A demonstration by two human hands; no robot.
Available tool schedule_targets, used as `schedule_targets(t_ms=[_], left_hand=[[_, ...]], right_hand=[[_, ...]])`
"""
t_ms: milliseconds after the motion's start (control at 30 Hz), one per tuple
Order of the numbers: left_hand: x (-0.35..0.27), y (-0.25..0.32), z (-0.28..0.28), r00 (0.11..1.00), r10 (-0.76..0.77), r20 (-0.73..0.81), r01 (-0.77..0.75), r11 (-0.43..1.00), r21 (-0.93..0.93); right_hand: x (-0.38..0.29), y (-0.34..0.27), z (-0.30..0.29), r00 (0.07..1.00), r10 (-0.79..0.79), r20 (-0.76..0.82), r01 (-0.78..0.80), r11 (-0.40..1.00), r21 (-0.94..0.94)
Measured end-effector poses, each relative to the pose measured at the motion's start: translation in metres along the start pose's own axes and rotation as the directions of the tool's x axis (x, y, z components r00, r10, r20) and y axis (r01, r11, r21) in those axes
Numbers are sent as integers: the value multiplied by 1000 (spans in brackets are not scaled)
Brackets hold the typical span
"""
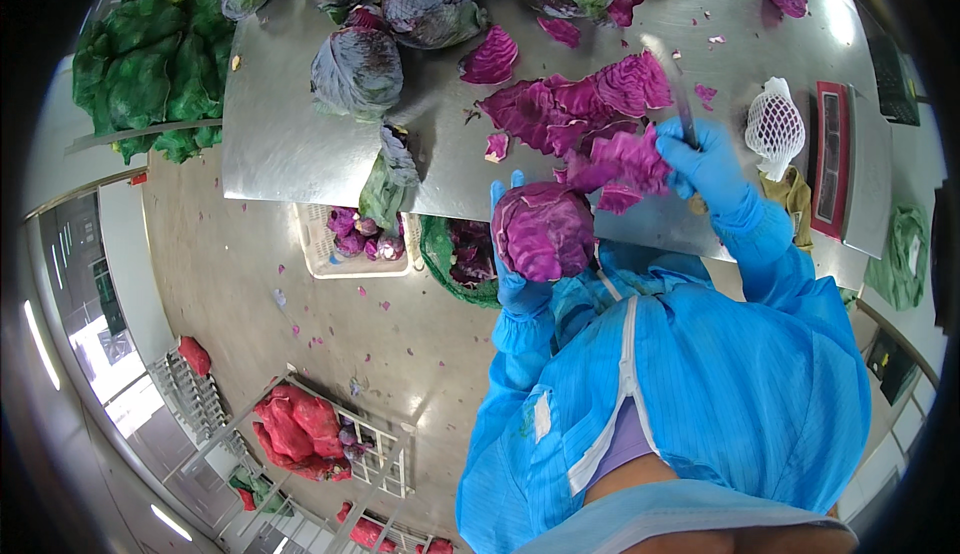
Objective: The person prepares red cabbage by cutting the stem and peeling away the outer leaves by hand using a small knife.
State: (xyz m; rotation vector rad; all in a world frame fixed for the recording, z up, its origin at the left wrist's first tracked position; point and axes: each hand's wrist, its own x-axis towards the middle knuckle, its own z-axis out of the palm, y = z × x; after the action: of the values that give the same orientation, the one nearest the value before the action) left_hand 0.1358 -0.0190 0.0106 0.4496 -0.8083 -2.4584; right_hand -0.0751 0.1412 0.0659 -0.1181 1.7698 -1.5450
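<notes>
In the head view, my left hand [517, 284], in a blue glove, cups a peeled red cabbage head [544, 231] over the near edge of the steel table. My right hand [697, 160], gloved in blue as well, grips a knife [679, 89] whose blurred blade points away from me. A torn purple cabbage leaf [626, 160] hangs between that hand and the head; the fingers appear to touch it. Loose purple leaves [555, 111] lie on the table just beyond. Unpeeled red cabbages [358, 70] with dull outer leaves are farther back on the left.
Below the table edge stand a white plastic crate [360, 273] of purple pieces and a green mesh bag [480, 295] with leaves. Green sacks [150, 66] are at upper left. A white foam net [776, 130] and a red-framed device [829, 160] lie right. A rack [405, 464] stands behind.
</notes>
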Motion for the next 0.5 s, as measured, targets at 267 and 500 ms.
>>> schedule_targets(t_ms=[267, 500], left_hand=[[-2, 5, -13, 994, 0, 108, -25, 974, 227], [-5, 2, -13, 988, 75, 135, -132, 864, 486]], right_hand=[[23, 12, 7, 886, -461, -47, 434, 861, -265], [-27, -9, 45, 861, -322, 395, 505, 640, -579]])
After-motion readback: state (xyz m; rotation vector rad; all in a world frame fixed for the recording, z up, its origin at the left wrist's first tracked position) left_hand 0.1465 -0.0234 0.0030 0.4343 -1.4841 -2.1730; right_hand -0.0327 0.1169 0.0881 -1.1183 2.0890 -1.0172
